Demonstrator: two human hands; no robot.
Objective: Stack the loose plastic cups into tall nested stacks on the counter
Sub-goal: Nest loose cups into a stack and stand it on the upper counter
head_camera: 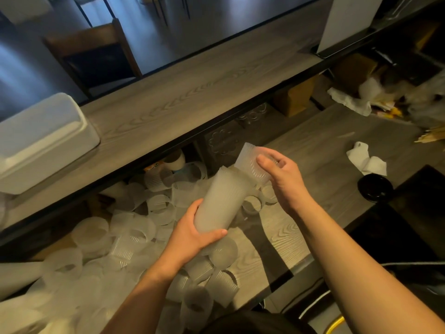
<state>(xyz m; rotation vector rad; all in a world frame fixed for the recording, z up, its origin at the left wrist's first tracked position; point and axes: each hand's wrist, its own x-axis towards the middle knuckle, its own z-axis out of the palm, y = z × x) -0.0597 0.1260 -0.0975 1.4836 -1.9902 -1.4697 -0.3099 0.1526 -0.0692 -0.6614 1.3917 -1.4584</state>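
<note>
While loose cups (125,239) litter the counter (313,165) at left, our left hand (192,233) wraps curled fingers round the tilted nested stack (222,203); our right hand (283,175) pinches a single cup (250,162) just beside its mouth, so we'd align the axes, then slide it in

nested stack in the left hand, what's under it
Loose cups lie scattered on the counter beneath the nested stack. The left hand covers the stack's base.
</note>
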